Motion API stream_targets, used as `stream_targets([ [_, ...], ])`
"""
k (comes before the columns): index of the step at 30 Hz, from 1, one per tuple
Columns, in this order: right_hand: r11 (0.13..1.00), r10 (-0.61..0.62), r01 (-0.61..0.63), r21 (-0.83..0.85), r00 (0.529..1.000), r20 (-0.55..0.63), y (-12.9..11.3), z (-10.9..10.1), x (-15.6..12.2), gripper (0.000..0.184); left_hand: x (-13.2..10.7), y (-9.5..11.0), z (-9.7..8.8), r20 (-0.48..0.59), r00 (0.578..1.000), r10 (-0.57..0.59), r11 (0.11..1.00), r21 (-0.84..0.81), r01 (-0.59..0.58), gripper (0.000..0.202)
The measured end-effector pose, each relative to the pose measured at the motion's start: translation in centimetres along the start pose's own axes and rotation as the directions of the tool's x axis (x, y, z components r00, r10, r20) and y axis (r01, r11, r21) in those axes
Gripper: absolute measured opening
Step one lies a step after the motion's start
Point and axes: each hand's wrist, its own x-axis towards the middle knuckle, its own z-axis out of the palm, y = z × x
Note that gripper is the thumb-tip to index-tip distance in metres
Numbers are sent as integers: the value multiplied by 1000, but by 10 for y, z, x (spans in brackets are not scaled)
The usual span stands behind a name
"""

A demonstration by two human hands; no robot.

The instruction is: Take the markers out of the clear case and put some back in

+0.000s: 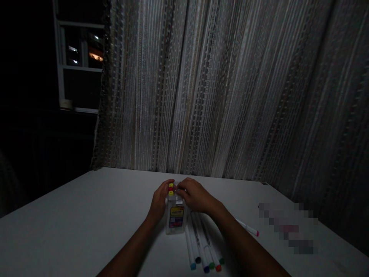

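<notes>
A clear plastic marker case (175, 217) with a colourful label lies on the white table (86, 219). Markers with yellow and red caps (171, 189) poke out of its far end. My left hand (160, 202) curls round the case's left side. My right hand (194, 196) is closed over its far right end, fingertips by the caps. Several white markers (201, 248) with blue, green and red caps lie loose just below the case. One more white marker with a red cap (248, 228) lies to the right of my right forearm.
A striped curtain (230, 88) hangs behind the table's far edge. A dark window (80, 65) shows at the upper left. A blurred patch (288, 229) covers something on the table's right side.
</notes>
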Motion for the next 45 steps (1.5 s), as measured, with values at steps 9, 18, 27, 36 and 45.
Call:
stream_targets([
  [9, 995, -49, 50, 84, 999, -9, -1, 4, -5, 17, -1, 2, 1, 11, 1000, 13, 1000, -21, -12, 44],
  [18, 973, -17, 29, 228, 998, -54, 8, 3, -11, 23, 0, -2, 0, 14, 1000, -7, 1000, -12, 7, 45],
  [27, 972, -45, 59, 228, 997, -63, 9, 10, -10, 19, 0, -1, 0, 30, 999, -13, 1000, -1, 14, 47],
  [36, 973, -27, 36, 230, 999, -41, 8, 9, -11, 18, 0, 0, 1, 22, 999, -24, 1000, 0, 24, 47],
  [45, 949, -6, 56, 309, 987, -159, 17, 13, -14, 22, -1, 2, 1, 5, 1000, -3, 999, 39, 3, 47],
])
